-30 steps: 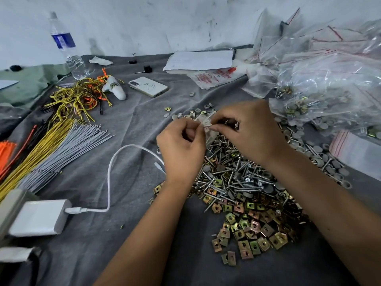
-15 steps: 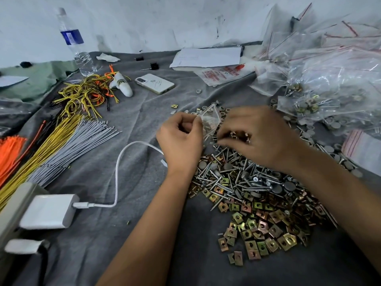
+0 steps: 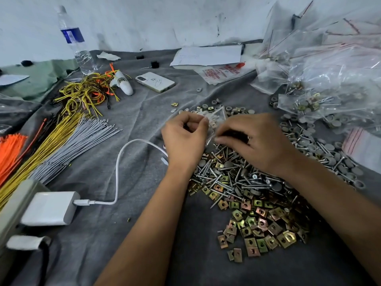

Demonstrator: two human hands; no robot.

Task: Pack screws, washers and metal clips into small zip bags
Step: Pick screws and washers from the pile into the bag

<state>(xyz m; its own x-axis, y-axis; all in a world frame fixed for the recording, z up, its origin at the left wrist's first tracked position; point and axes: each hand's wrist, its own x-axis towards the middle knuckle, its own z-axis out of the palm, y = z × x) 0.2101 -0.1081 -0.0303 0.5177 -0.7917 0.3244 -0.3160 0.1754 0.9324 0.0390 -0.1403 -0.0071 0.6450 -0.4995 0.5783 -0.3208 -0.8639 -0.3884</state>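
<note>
Risk of spilling: left hand (image 3: 184,139) pinching bag (image 3: 215,122) over screws (image 3: 233,174) mid-surface, right hand (image 3: 255,141) curled at its mouth, contents unclear; slack grip would drop parts back.

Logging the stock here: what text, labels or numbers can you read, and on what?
Nothing can be read.
Bottle, blue label: too blurred.
Printed bag, red print: too blurred.
Paper: faint marks, too small.
Phone: a scribble, no words.
</note>
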